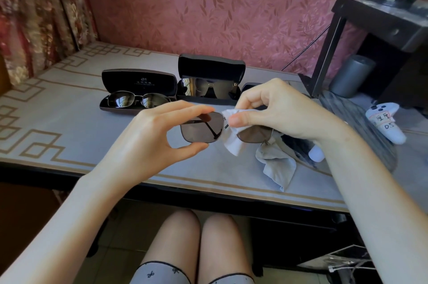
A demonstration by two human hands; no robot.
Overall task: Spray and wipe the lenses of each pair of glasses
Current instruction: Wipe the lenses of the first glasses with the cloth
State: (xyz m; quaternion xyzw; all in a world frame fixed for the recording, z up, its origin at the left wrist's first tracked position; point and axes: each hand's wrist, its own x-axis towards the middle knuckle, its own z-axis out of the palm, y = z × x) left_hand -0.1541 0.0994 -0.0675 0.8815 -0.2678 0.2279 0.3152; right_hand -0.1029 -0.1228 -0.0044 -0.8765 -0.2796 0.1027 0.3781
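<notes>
Sunglasses (201,129) held above surface (92,121): our left hand (148,142) pinches rim, steadying frame; our right hand (273,107) pinches white cloth (234,137) near bridge, likely for wiping.

My left hand (148,141) pinches the brown-tinted, thin metal-framed sunglasses (200,130) by one lens rim; my right hand (278,109) pinches a white wiping cloth (232,144) against the other lens's inner edge.

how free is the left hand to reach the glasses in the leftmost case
Probably not yet: the left hand pinches the held sunglasses, though nothing blocks its way to the cased glasses.
</notes>
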